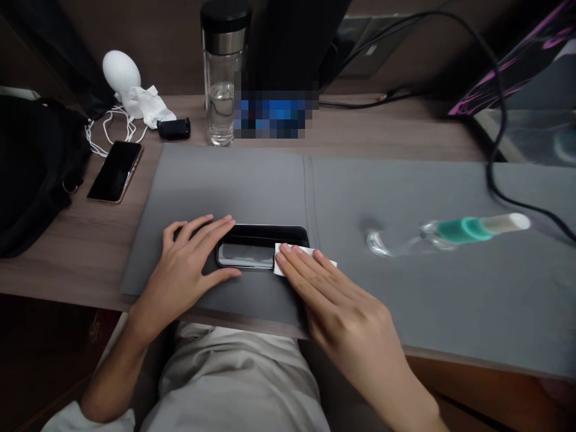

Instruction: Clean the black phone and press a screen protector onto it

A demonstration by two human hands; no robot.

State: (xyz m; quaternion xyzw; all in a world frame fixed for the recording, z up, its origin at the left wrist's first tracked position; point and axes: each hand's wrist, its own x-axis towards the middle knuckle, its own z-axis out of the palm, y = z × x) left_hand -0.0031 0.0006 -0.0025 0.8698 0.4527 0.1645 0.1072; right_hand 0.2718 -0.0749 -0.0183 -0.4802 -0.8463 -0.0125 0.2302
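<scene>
A black smartphone [245, 254] lies flat on the grey desk mat [234, 186], its glossy face up. My left hand [189, 264] grips its left end, with the fingers over the top edge and the thumb along the lower edge. My right hand [333, 294] presses a folded white wipe [281, 268] onto the phone's right end. The fingers cover most of the wipe and part of the phone.
A clear bottle with a green band [463, 231] lies on the mat to the right. Behind stand a glass water bottle [220, 114] and a second phone [115, 172]. A black bag [31, 174] sits at left. A black cable [492, 138] crosses the right side.
</scene>
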